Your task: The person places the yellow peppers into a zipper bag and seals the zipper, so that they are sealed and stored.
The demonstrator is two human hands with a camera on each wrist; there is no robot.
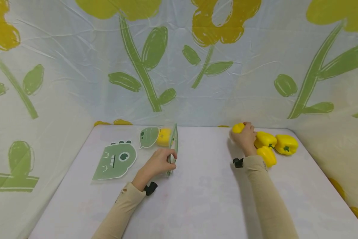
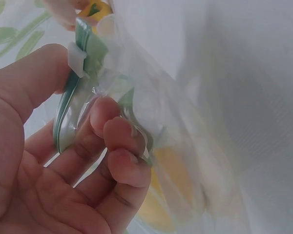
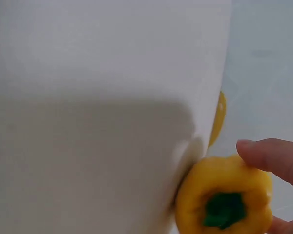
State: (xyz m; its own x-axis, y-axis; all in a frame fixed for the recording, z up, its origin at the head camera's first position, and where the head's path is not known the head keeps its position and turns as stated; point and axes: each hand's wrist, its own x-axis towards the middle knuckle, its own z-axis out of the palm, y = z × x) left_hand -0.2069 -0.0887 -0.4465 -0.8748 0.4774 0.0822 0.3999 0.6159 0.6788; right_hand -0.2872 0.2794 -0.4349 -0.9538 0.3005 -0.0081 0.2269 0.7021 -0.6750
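Note:
A clear zip bag printed with a green one-eyed monster (image 1: 116,162) lies on its side on the table, its mouth facing right. One yellow bell pepper (image 1: 164,136) shows through its plastic. My left hand (image 1: 158,163) grips the bag's mouth edge; in the left wrist view the thumb is by the white slider (image 2: 77,59) and the fingers curl at the green-edged opening. At the table's back right, my right hand (image 1: 245,137) holds another yellow bell pepper (image 1: 238,127). Its green stem (image 3: 224,210) faces the right wrist camera, with the thumb on the pepper's side.
Three more yellow bell peppers sit right of my right hand: one behind (image 1: 265,139), one far right (image 1: 286,144), one in front (image 1: 267,156). A white table (image 1: 202,196) spans between the hands. Flower-printed cloth (image 1: 179,66) rises behind the table and at both sides.

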